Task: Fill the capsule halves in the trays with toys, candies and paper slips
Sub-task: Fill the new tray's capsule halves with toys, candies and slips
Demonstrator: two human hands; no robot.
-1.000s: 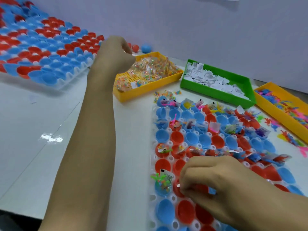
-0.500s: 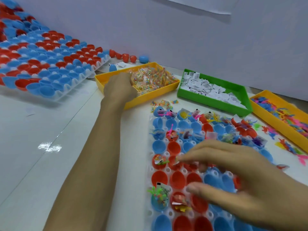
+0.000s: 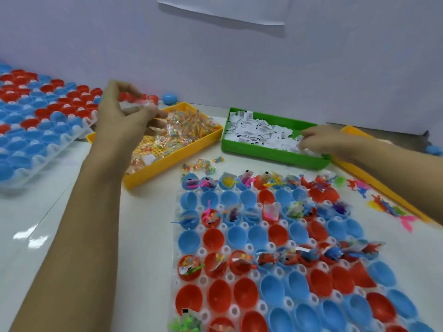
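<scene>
Two capsule trays, three bins (two yellow, one green). Left hand point(image 3: 119, 113) pinches a clear candy packet point(image 3: 137, 107) above the candy bin point(image 3: 165, 161). Right hand point(image 3: 321, 142) fingers closed on paper slips point(image 3: 261, 133) inside green bin point(image 3: 271, 155); near tray point(image 3: 282, 267) below both.

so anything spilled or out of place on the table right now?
Yes. A few candy packets lie loose on the table between the yellow candy tray and the capsule tray. Several toys lie scattered on the table at that tray's right, outside their bin. A loose blue capsule half sits by the wall.
</scene>
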